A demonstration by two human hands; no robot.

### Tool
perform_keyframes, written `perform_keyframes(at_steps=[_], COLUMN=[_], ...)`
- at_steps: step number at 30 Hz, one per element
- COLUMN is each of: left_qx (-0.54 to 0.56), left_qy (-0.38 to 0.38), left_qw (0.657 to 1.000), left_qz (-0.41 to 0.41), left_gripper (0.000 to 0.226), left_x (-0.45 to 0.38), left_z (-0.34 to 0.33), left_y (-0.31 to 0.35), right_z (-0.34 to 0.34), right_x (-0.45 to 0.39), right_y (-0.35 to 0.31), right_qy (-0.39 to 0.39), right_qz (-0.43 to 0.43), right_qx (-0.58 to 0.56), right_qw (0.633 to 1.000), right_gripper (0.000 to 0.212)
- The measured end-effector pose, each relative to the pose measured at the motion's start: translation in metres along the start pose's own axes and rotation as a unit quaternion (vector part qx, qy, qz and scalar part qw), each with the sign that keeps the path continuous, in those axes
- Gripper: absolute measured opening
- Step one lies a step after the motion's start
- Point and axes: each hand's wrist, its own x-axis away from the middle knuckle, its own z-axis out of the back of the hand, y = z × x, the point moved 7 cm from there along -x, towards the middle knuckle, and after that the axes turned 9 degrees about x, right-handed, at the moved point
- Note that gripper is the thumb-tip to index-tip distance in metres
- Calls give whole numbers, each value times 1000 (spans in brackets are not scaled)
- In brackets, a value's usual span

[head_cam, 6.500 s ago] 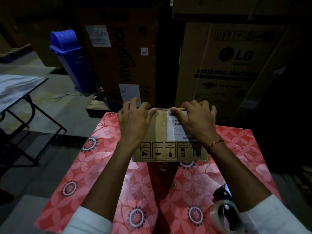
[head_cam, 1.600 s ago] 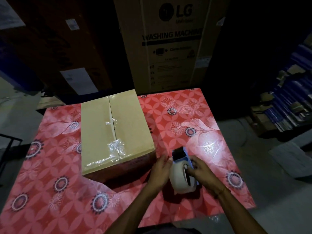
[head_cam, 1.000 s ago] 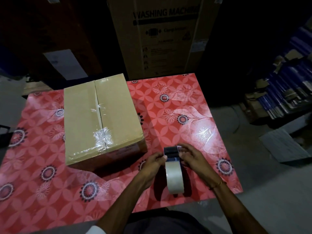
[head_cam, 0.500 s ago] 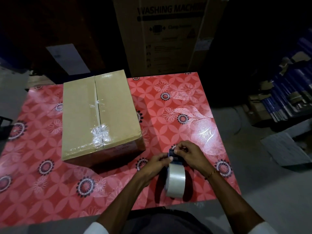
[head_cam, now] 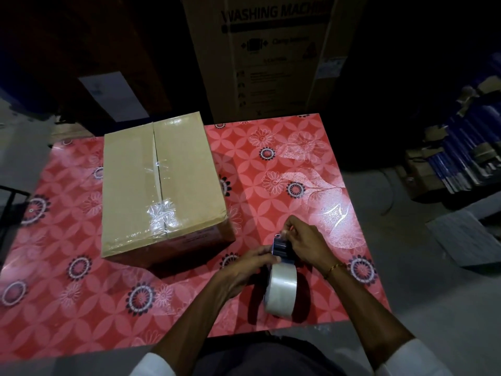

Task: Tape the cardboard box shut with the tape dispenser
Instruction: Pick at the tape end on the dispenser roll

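A brown cardboard box (head_cam: 162, 185) stands on the left half of the red flowered table (head_cam: 298, 164), flaps closed, with crinkled clear tape over the near end of its centre seam. To its right, near the table's front edge, I hold the tape dispenser (head_cam: 280, 280) with its roll of clear tape. My left hand (head_cam: 244, 270) grips the dispenser body from the left. My right hand (head_cam: 303, 240) pinches at the dark front end of the dispenser. Both hands are apart from the box.
A tall washing-machine carton (head_cam: 271, 55) and a dark carton (head_cam: 95, 63) stand just behind the table. Stacked blue items (head_cam: 461, 158) lie on the floor at right. A flat grey slab (head_cam: 466, 240) lies on the floor beside the table's right edge.
Earlier both hands pressed on the box; then they took up the dispenser to its right. In the last second my right fingers shifted up onto the dispenser's front end.
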Motion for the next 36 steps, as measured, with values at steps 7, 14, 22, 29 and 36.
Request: perform_keyframes(at_steps=[7, 14, 22, 29, 36], left_qx=[-49, -104, -86, -124, -95], left_qy=[-26, 86, 123, 149, 166], left_qw=[998, 989, 978, 970, 972], left_qz=[27, -54, -147, -149, -141], left_gripper=[39, 36, 6, 16, 17], left_x=[6, -1, -25, -33, -35], left_z=[4, 22, 6, 7, 16], left_y=[-1, 17, 37, 35, 31], right_z=[0, -8, -6, -7, -6], right_x=[0, 2, 0, 3, 18], right_y=[-4, 3, 5, 14, 40], right_qy=[8, -38, -64, -112, -69], right_qz=[44, 64, 60, -68, -109], right_qx=[4, -131, -187, -410, -419], right_qw=[999, 989, 978, 903, 899], right_gripper=[11, 11, 5, 29, 9])
